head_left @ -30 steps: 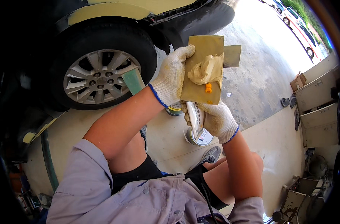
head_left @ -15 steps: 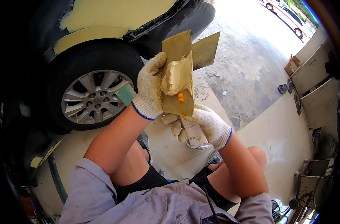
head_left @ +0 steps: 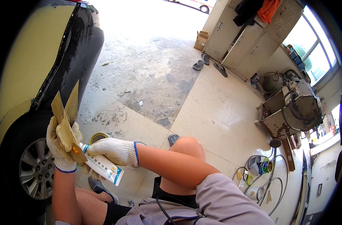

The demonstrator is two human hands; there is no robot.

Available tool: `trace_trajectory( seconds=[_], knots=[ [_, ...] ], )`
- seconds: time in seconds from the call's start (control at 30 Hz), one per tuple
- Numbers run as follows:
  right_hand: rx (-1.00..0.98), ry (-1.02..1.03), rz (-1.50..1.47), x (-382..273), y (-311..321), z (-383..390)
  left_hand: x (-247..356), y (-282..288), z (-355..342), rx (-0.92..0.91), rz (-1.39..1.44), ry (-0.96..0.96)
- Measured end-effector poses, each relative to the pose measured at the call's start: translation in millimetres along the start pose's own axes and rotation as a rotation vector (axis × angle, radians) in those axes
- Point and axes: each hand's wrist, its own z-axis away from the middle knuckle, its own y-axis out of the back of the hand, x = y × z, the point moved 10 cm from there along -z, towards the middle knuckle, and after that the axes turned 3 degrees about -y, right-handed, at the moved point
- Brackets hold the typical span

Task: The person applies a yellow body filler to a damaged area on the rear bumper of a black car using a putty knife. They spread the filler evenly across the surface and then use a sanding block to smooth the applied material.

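My gloved left hand (head_left: 55, 144) is closed around a flat yellowish putty spreader (head_left: 57, 105). A thick mound of beige putty (head_left: 66, 134) lies on its face, with a dab of orange paste (head_left: 75, 149) near the lower end. A second thin spreader (head_left: 72, 102) sticks up beside it, at an angle. My gloved right hand (head_left: 116, 150) grips a white and blue squeeze tube (head_left: 103, 167), its narrow end beside the orange paste. Part of a glove shows behind the spreader and under the tube; whose fingers show there is hard to tell.
A car with yellow-filled dark panels (head_left: 32, 48) and its wheel (head_left: 38, 168) stand at the left. Behind my right hand is an open can (head_left: 99, 136). Slippers (head_left: 220, 69), lockers (head_left: 249, 48), a rusty machine (head_left: 291, 112) and hoses with cans (head_left: 266, 167) lie to the right.
The view has swung right, so the car and both hands sit farther left. The tube, earlier mostly below the spreader, now shows at its lower end in my right hand.
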Motion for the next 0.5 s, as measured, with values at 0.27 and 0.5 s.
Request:
trace_trajectory(
  seconds=[0.27,0.5],
  knots=[
    [0.096,0.173,0.251,2,25,-13,-10,-4,-6,-0.032,-0.015,0.001],
    [0.433,-0.005,0.854,-4,63,4,6,-1,-2,0.033,-0.122,-0.094]
  ],
)
